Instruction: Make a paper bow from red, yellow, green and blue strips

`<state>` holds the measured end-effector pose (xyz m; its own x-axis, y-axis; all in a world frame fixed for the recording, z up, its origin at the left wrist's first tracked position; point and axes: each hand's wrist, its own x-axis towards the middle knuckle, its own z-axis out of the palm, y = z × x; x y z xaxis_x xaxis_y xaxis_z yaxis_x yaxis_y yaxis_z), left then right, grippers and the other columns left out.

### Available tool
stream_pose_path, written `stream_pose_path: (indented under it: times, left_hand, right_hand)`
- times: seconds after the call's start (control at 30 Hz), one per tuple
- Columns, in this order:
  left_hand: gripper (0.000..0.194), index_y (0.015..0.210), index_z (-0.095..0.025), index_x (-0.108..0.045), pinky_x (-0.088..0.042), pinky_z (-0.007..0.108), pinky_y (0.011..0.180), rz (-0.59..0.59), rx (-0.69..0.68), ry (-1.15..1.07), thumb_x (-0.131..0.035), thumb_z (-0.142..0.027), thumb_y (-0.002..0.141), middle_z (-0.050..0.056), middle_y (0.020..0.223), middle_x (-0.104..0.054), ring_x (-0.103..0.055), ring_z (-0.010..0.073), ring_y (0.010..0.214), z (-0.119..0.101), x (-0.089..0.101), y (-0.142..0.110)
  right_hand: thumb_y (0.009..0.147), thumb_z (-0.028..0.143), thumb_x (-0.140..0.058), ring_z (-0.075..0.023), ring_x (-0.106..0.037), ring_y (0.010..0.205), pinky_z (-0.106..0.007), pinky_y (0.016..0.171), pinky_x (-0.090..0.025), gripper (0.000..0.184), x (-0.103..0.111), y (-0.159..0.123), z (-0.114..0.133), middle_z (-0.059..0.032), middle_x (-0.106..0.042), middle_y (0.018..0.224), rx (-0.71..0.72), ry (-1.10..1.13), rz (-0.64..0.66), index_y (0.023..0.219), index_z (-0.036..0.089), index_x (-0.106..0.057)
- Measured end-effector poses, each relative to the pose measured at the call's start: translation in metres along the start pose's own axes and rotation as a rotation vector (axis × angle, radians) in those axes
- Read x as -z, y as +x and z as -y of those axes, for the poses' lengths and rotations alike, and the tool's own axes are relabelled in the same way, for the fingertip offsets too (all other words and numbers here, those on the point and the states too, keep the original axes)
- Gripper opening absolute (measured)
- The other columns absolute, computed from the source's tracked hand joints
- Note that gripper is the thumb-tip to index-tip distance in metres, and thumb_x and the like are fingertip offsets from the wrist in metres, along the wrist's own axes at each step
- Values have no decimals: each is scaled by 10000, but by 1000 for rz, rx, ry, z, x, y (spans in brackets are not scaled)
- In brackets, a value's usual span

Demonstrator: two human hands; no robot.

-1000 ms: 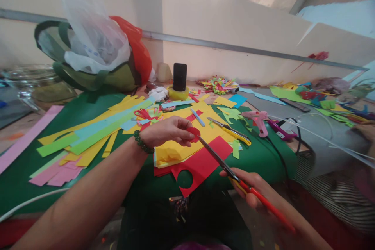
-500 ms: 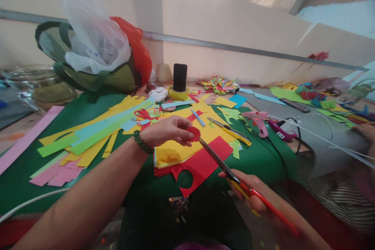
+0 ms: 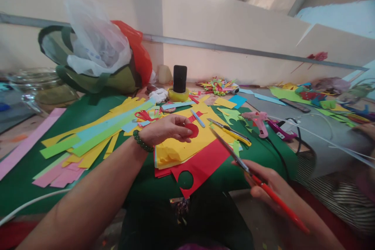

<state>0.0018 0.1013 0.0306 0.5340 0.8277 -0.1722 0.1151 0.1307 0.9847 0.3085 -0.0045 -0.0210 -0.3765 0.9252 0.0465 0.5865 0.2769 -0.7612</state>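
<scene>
Between thumb and fingers, my left hand [image 3: 171, 128] pinches a small red paper circle [image 3: 193, 130] above the yellow paper [image 3: 172, 150]. A green bead bracelet [image 3: 142, 141] circles that wrist. My right hand [image 3: 263, 181] is closed around a pair of scissors [image 3: 231, 150] with red on the handle, its blades pointing up and left, apart from the circle. Part of the scissor handle is hidden by my fingers. Below both hands lies a red paper sheet [image 3: 205, 162] with a round hole cut in it, partly over the yellow stack.
A yellow utility knife [image 3: 234, 133], a blue pen-like stick [image 3: 198, 118] and a pink glue gun [image 3: 259, 121] with a cord lie to the right. Coloured paper strips [image 3: 96, 134] cover the left. A phone [image 3: 179, 79] stands behind, near a stuffed bag [image 3: 96, 70]. Another person's hand [image 3: 366, 131] shows far right.
The scissors have drawn away from the red circle, down and to the right with my right hand. My left hand still holds the circle, turned slightly.
</scene>
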Motion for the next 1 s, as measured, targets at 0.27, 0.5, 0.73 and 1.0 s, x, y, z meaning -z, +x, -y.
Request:
stream_pose_path:
  times: [0.27,0.5,0.73,1.0]
  left_hand:
    - [264,766,-158,-737,-503,243,676,-95,31,104,-819,-368,627,45,790,-710,-619,134,708,-4,12,1]
    - [308,746,-168,-717,-419,201,557,-195,24,248,-815,-433,625,23,742,-668,-507,93,602,-5,30,4]
    - [348,743,-173,-698,-396,217,560,-181,124,480,-797,-473,596,18,684,-659,-562,137,642,-3,31,9]
    - [353,660,-182,-741,-335,231,501,-137,119,666,-733,-526,584,29,621,-658,-498,141,569,2,36,14]
  right_hand:
    - [816,647,-502,-368,-678,900,-416,725,-499,650,63,45,-12,-152,-739,988,-480,-715,-340,1262,193,-633]
    - [894,467,-442,-333,-650,1049,-373,773,-470,544,82,82,-30,-163,-692,1168,-508,-813,-186,1339,173,-548]
    - [891,449,-473,-340,-632,1082,-364,775,-452,498,77,91,-35,-157,-670,1211,-459,-799,-135,1291,168,-568]
    - [889,445,-491,-314,-643,1055,-322,723,-449,474,61,92,-27,-138,-694,1164,-389,-780,-183,1265,168,-572]
